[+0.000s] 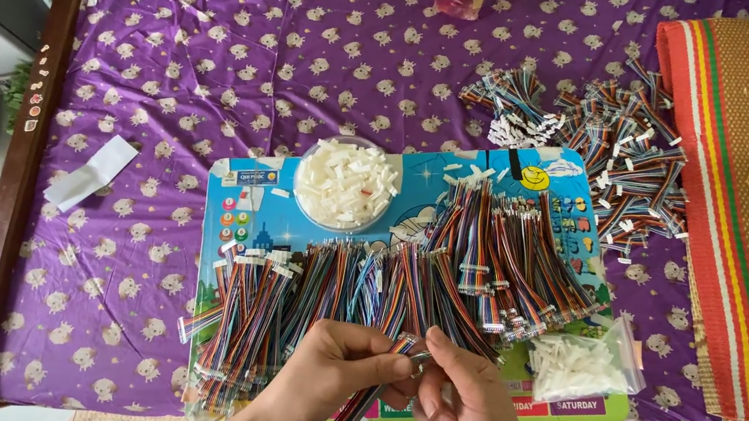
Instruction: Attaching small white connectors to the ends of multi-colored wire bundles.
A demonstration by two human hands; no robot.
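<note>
between both hands [401, 388]: multicoloured ribbon cable [362, 406], pinched at tip.

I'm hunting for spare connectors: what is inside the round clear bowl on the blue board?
The round clear bowl is heaped with small white plastic connector housings. They cover the bowl's bottom, so anything beneath them cannot be seen.

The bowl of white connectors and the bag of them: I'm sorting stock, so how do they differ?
The bowl is round, open-topped and heaped; the bag is a clear plastic pouch lying flat, holding a looser, smaller-looking pile. The bowl sits at the blue board's upper middle, above the wire bundles; the bag lies at its lower right corner. Both hold small white plastic pieces.
</note>
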